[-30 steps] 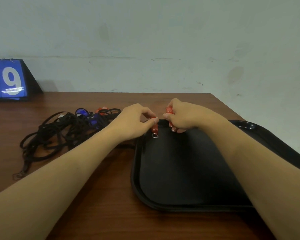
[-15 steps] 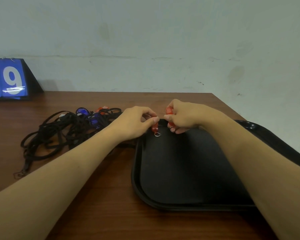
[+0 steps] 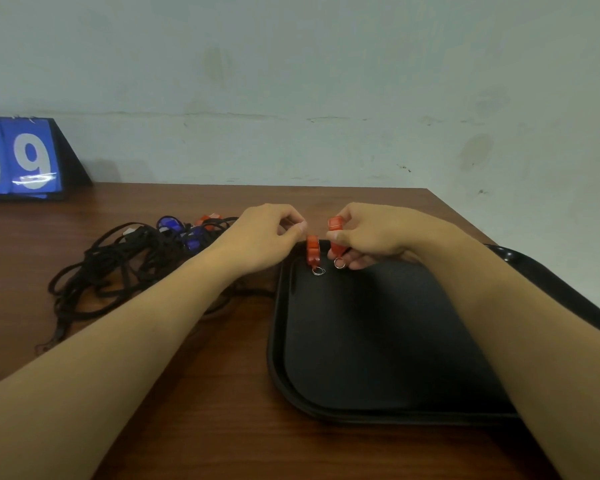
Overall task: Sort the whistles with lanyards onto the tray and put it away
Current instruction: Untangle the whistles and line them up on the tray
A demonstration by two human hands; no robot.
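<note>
A black tray (image 3: 378, 358) lies on the wooden table on the right. My left hand (image 3: 267, 240) pinches the top of a red whistle (image 3: 313, 251), which stands upright at the tray's far left corner with its metal ring touching the tray. My right hand (image 3: 371, 233) holds a second red whistle (image 3: 336, 237) just to the right, its ring hanging below my fingers. Neither red whistle shows a lanyard. A tangled pile of black lanyards (image 3: 118, 265) with blue whistles (image 3: 172, 225) and another red one lies left of the tray.
A blue flip scoreboard (image 3: 21, 161) showing 9s stands at the table's back left against the wall. The table's right edge runs close behind the tray, which overhangs it slightly.
My left fingers have slid up to the top of their whistle, so more of it shows. Both hands stay over the tray's far left corner.
</note>
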